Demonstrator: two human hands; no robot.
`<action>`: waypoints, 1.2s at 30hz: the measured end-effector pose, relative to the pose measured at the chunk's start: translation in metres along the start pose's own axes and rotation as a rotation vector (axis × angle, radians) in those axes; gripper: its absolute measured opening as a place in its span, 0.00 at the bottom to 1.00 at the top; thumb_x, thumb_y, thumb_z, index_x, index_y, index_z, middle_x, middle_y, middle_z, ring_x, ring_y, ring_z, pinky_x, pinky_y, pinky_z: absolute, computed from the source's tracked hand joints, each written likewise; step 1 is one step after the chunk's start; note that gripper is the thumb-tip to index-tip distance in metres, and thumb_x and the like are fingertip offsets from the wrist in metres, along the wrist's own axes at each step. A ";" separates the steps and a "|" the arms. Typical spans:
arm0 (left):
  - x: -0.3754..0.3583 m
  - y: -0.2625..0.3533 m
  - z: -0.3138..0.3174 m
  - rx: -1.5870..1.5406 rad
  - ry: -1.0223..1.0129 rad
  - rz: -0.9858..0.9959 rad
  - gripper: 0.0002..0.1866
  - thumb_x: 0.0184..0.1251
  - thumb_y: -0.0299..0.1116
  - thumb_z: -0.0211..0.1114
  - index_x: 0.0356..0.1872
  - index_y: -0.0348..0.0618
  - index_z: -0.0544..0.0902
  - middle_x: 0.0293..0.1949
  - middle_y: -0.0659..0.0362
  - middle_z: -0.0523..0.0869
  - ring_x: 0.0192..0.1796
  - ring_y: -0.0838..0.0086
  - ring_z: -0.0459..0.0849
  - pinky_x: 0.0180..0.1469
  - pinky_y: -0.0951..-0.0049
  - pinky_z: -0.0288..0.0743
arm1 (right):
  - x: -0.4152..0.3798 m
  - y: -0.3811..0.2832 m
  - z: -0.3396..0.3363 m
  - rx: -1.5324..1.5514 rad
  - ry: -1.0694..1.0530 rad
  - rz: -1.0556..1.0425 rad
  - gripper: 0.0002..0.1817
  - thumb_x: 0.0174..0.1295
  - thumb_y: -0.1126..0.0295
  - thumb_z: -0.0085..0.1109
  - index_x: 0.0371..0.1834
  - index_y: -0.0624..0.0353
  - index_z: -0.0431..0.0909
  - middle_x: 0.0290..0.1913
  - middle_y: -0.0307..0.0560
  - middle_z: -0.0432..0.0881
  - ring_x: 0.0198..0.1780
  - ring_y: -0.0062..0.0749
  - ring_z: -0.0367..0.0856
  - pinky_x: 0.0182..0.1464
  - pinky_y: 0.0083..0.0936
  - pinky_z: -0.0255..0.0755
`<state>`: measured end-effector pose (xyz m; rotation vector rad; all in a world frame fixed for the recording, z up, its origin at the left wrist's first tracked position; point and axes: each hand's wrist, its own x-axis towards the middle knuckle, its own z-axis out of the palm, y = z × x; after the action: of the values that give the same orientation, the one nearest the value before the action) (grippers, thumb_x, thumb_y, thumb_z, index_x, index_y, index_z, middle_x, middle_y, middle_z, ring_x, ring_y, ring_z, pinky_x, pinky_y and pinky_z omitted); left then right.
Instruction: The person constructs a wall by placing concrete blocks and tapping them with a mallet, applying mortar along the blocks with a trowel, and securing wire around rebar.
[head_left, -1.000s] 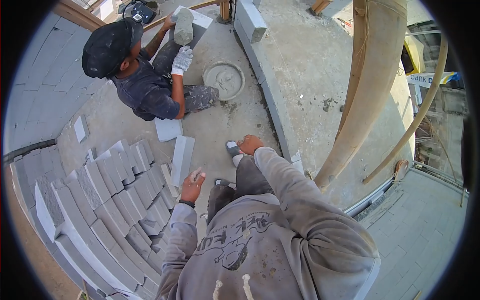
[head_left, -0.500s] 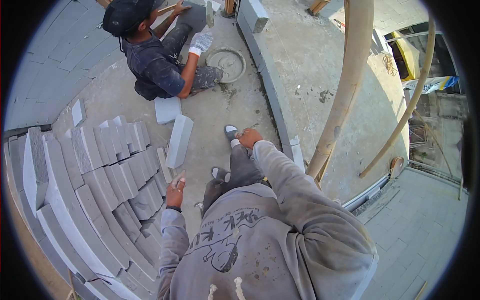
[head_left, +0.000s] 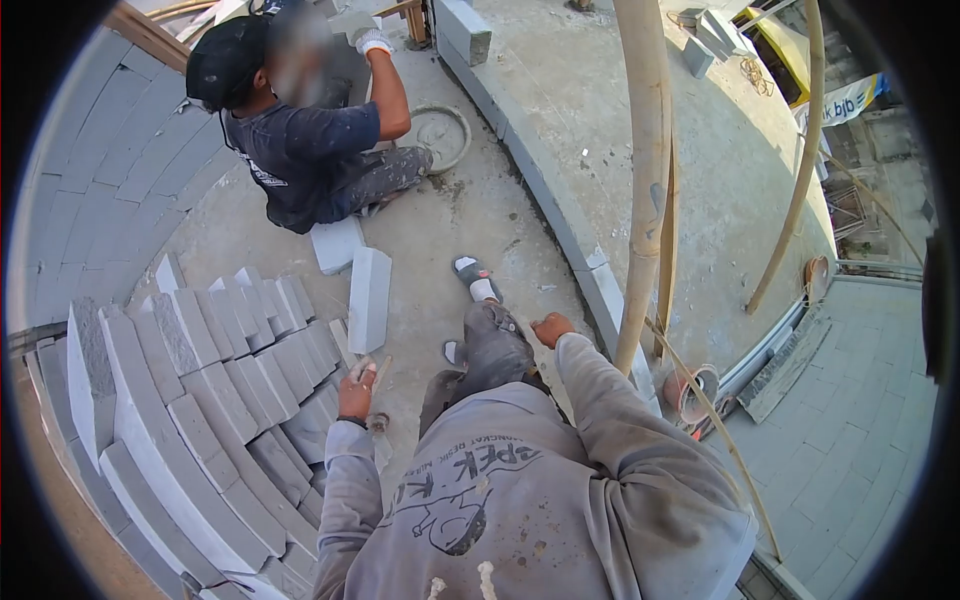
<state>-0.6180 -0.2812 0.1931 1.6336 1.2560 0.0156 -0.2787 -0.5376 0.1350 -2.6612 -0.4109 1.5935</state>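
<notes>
My left hand (head_left: 356, 390) hangs beside the stacked grey blocks (head_left: 215, 420), its fingers loosely bent and apart. Close by its fingertips is the lower end of a single pale block (head_left: 370, 300) on the floor. A thin stick-like thing with a rounded end (head_left: 378, 422) shows right beside this hand, overlapping it in this view. My right hand (head_left: 552, 330), a loose fist with nothing visible in it, is held out right of my leg, over the floor near the low block wall (head_left: 545, 190). My sandalled foot (head_left: 475, 275) is stepping forward on the concrete.
A co-worker (head_left: 300, 150) sits ahead at left, a gloved hand (head_left: 375, 42) raised near a block. Beside them stands a round mortar basin (head_left: 440, 140). Bamboo poles (head_left: 645, 180) rise at right, near a bucket (head_left: 690, 390). Another pale block (head_left: 337, 245) lies behind the co-worker.
My right hand has swung away from my leg to the right. My view has shifted slightly, and my legs have moved. The co-worker's gloved hand has gone up toward the block.
</notes>
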 end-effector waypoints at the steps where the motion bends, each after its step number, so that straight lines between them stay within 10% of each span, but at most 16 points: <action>1: 0.004 0.016 -0.003 0.087 0.022 0.063 0.20 0.66 0.40 0.57 0.50 0.34 0.78 0.40 0.54 0.84 0.44 0.73 0.81 0.48 0.76 0.72 | 0.000 0.004 -0.006 0.034 0.015 0.024 0.28 0.60 0.51 0.47 0.48 0.68 0.77 0.54 0.62 0.74 0.58 0.50 0.72 0.60 0.34 0.64; 3: 0.023 -0.008 0.005 0.014 0.013 -0.005 0.21 0.65 0.41 0.58 0.51 0.33 0.77 0.44 0.51 0.82 0.48 0.68 0.80 0.51 0.74 0.70 | 0.014 0.020 -0.006 0.060 0.031 0.030 0.28 0.60 0.51 0.47 0.47 0.68 0.77 0.54 0.64 0.74 0.58 0.51 0.71 0.60 0.35 0.64; 5: 0.024 -0.020 0.009 0.002 0.000 -0.055 0.22 0.63 0.42 0.58 0.51 0.33 0.77 0.47 0.48 0.82 0.50 0.64 0.80 0.54 0.71 0.69 | 0.060 0.028 0.001 0.072 0.343 -0.124 0.26 0.60 0.50 0.48 0.24 0.67 0.79 0.24 0.54 0.81 0.26 0.42 0.81 0.35 0.35 0.74; 11: -0.004 -0.089 0.035 -0.003 -0.071 -0.348 0.21 0.60 0.43 0.61 0.45 0.34 0.80 0.34 0.52 0.84 0.38 0.67 0.82 0.44 0.71 0.72 | 0.078 -0.077 -0.085 0.478 0.270 -0.153 0.18 0.61 0.56 0.51 0.29 0.62 0.76 0.19 0.48 0.78 0.18 0.37 0.77 0.22 0.32 0.70; 25: 0.122 -0.001 0.045 -0.083 -0.107 -0.568 0.18 0.64 0.38 0.60 0.45 0.30 0.79 0.38 0.54 0.84 0.41 0.73 0.83 0.44 0.74 0.76 | 0.257 -0.414 -0.384 0.351 0.623 -0.804 0.21 0.60 0.65 0.47 0.58 0.54 0.69 0.51 0.59 0.77 0.53 0.53 0.74 0.55 0.38 0.67; 29: 0.205 0.094 0.064 -0.240 -0.202 -0.607 0.25 0.66 0.44 0.56 0.56 0.34 0.72 0.45 0.52 0.83 0.48 0.69 0.81 0.49 0.70 0.72 | 0.357 -0.445 -0.376 0.322 0.634 -0.675 0.26 0.58 0.64 0.49 0.62 0.58 0.64 0.51 0.64 0.75 0.54 0.56 0.72 0.58 0.38 0.65; 32: 0.244 0.111 0.082 -0.363 -0.255 -0.617 0.29 0.66 0.49 0.55 0.60 0.37 0.69 0.49 0.52 0.81 0.51 0.67 0.80 0.51 0.69 0.70 | 0.441 -0.420 -0.349 0.280 0.761 -0.421 0.31 0.57 0.67 0.51 0.66 0.58 0.58 0.41 0.56 0.80 0.35 0.42 0.80 0.43 0.32 0.72; 34: 0.267 0.103 0.092 -0.413 -0.277 -0.618 0.29 0.66 0.49 0.55 0.61 0.37 0.68 0.51 0.50 0.80 0.52 0.66 0.79 0.54 0.68 0.69 | 0.462 -0.399 -0.355 1.057 0.353 -0.168 0.35 0.57 0.68 0.51 0.69 0.57 0.50 0.36 0.53 0.79 0.28 0.33 0.77 0.30 0.28 0.70; 36: 0.259 0.083 0.087 -0.284 -0.337 -0.685 0.28 0.67 0.47 0.55 0.60 0.37 0.69 0.50 0.52 0.81 0.53 0.66 0.79 0.53 0.68 0.70 | 0.490 -0.390 -0.365 1.191 0.361 -0.201 0.38 0.57 0.70 0.50 0.71 0.57 0.44 0.31 0.48 0.77 0.23 0.26 0.71 0.22 0.23 0.64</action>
<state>-0.3946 -0.1491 0.0736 0.8621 1.4085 -0.4635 0.1730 -0.0031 -0.0568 -1.7930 0.2335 0.8064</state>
